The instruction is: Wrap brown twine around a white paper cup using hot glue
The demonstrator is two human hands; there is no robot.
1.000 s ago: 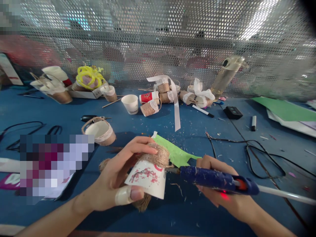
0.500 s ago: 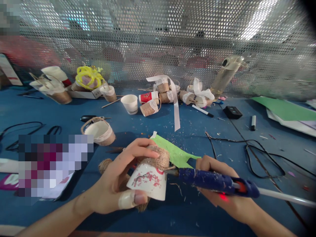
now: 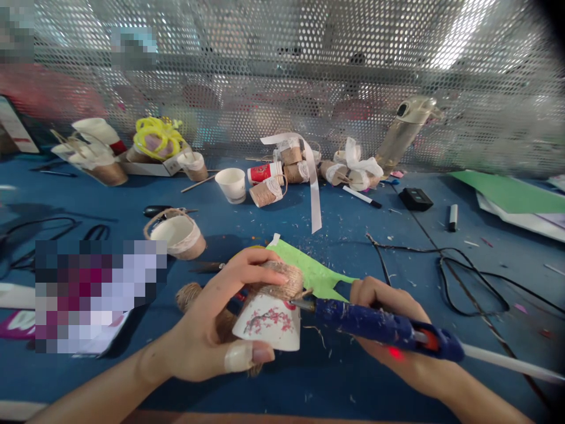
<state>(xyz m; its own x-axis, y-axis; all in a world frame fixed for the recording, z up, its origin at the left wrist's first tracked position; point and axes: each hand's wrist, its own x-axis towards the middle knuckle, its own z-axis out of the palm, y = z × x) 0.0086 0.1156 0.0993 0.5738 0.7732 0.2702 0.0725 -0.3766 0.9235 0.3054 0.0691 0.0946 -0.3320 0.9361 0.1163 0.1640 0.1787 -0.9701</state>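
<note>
The left fingers (image 3: pixel 265 273) curl round the twine-wrapped paper cup (image 3: pixel 269 321) — held tilted above the blue table (image 3: pixel 326 383). The right hand (image 3: pixel 392 330) grips a blue glue gun (image 3: pixel 375 325) — its nozzle at the twine's edge, green paper (image 3: pixel 304 265) just behind.

A blue table (image 3: pixel 326 377) bears a white paper cup (image 3: pixel 231 186), green paper (image 3: pixel 309 265), and a black-capped marker (image 3: pixel 362 197).

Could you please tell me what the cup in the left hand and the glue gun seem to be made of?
The cup looks like smooth printed paper, with fibrous twine, probably jute, coiled around it. The glue gun has an opaque blue body, likely plastic.
</note>
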